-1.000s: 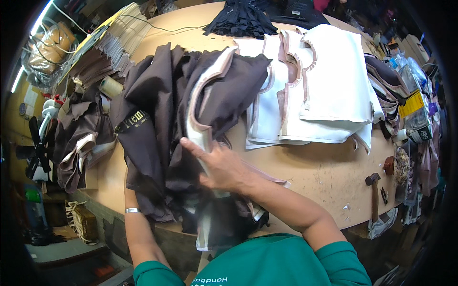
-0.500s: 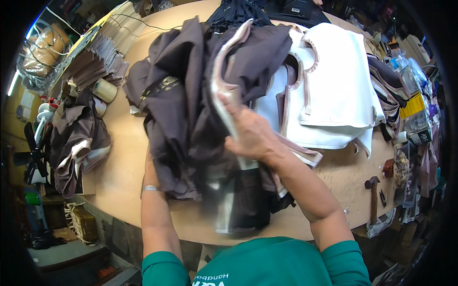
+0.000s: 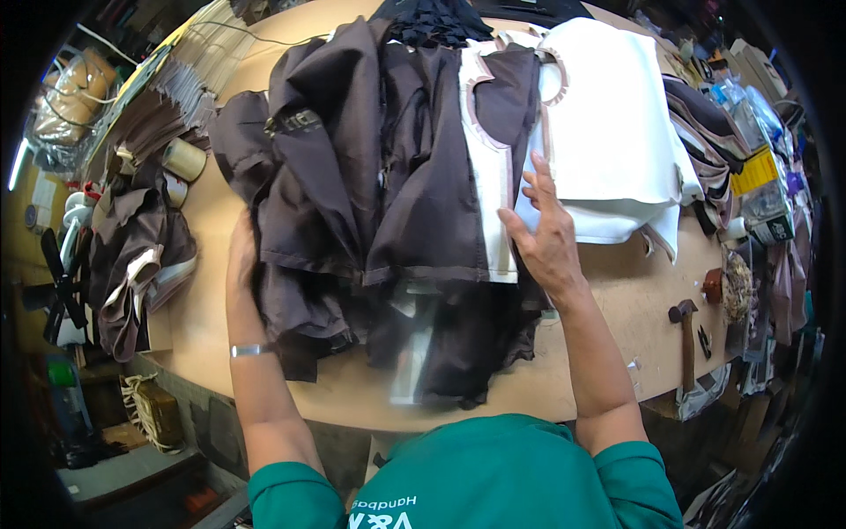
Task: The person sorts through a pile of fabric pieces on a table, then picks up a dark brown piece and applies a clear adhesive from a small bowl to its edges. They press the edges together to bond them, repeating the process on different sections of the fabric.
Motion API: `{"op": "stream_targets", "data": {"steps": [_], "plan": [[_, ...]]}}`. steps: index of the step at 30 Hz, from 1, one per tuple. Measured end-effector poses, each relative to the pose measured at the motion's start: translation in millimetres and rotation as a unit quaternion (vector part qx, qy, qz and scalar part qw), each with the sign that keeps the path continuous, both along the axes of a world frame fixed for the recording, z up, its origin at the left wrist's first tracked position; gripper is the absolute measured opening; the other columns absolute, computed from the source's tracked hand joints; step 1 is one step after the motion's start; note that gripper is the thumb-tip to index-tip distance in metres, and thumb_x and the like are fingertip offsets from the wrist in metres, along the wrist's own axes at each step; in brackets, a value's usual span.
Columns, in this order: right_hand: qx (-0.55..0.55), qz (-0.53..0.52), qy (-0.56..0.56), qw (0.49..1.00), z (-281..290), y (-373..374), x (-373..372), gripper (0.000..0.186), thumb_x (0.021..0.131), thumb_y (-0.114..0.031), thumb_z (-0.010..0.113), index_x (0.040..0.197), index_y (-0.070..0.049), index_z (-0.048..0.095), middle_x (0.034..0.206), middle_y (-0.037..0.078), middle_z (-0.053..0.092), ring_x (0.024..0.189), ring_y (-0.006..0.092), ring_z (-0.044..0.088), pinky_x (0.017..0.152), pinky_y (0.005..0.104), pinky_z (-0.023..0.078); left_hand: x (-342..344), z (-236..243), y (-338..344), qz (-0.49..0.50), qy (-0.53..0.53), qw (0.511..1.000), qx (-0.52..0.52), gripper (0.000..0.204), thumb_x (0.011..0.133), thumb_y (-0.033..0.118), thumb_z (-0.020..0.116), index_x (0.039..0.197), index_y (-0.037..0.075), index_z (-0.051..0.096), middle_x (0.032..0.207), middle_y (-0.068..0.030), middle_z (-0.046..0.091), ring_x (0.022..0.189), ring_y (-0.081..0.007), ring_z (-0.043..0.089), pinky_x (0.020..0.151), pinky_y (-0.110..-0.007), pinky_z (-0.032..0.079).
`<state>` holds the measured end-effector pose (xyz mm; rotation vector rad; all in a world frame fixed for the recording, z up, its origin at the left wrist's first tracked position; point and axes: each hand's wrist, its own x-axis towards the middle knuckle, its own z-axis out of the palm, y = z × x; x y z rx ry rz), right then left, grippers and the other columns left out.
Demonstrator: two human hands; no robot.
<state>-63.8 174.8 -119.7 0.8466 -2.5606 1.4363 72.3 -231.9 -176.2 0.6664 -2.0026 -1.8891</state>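
Observation:
A heap of dark brown fabric pieces (image 3: 322, 167) lies across the tabletop, one piece bearing a white, pink-edged curved band (image 3: 493, 203). My left hand (image 3: 240, 251) is against the heap's left side, its fingers partly behind the cloth and hard to read. My right hand (image 3: 546, 234) has its fingers apart at the right side of the white band, touching or just over it. Beside it are stacked white panels (image 3: 608, 132) with curved cut-outs. The heap's near part hangs blurred toward my body.
On the tan table (image 3: 643, 326) are stacked sheets (image 3: 207, 66), a thread cone (image 3: 183, 160), more brown pieces (image 3: 141, 273), a hammer (image 3: 686, 335), small pliers (image 3: 703, 342) and a bundle of black strips (image 3: 427, 22). Bags and boxes crowd the right edge (image 3: 758, 194).
The brown heap has moved away from me and lies flatter over the white panels' left part. My right hand moved up and right, fingers now apart; my left hand moved up.

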Motion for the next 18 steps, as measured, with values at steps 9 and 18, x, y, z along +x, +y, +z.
{"op": "stream_targets", "data": {"steps": [9,18], "plan": [[-0.105,0.023,-0.060,0.992,-34.5,78.6,66.1,0.059,0.072,0.000,0.060,0.127,-0.005,0.038,0.101,0.015,0.058,0.086,0.0270,0.058,0.074,0.0339,0.048,4.5,100.4,240.4,-0.101,0.121,0.774,-0.613,0.042,0.068,0.013,0.066,0.109,0.008,0.054,0.120,-0.0101,0.049,0.113,-0.0277,0.044,0.095,-0.039,0.035],[-0.060,0.053,0.004,0.997,-28.5,152.4,71.1,0.052,0.073,-0.001,0.060,0.122,-0.005,0.043,0.098,0.014,0.060,0.080,0.0231,0.059,0.073,0.0333,0.048,-56.1,65.7,276.7,-0.102,0.094,0.842,-0.522,0.014,0.080,0.006,0.053,0.093,0.001,0.056,0.077,-0.0183,0.060,0.071,-0.0317,0.060,0.063,-0.035,0.047]]}}
